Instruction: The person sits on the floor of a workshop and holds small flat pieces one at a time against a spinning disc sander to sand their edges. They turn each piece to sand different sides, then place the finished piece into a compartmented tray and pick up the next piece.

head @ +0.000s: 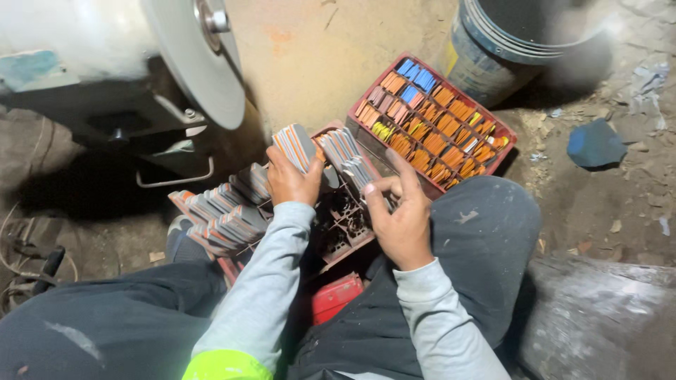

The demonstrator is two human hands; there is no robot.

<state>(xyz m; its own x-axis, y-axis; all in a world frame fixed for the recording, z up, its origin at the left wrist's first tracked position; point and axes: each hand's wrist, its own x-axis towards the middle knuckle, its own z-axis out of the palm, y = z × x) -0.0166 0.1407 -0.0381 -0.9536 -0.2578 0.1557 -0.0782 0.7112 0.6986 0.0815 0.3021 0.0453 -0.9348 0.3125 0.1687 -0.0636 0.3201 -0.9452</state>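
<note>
Left hand [290,181] is closed around a fanned stack of thin flat grey pieces with orange edges [296,146], thumb on the near side and fingers wrapped behind. The stack stands nearly upright above the hand, its long axis running up and slightly away from the person, toward the pale wall [317,56].

Right hand [400,214] has its fingers bent and pressed against a row of similar grey flat pieces [352,163] packed on edge in the near red plastic compartment tray [345,232]; whether it pinches any single piece cannot be told. That row leans and runs diagonally away from the person, toward the upper left.

More grey pieces in rows [222,214] lie fanned to the left of the left hand, over the person's dark trouser leg [113,324]. A second red plastic tray filled with orange, blue and yellow pieces [429,119] sits just beyond the near tray, its long side slanting from upper left to lower right. A round grey grinding wheel on a machine [201,60] stands at upper left, and a dark round bucket [514,42] at upper right on the dusty floor.
</note>
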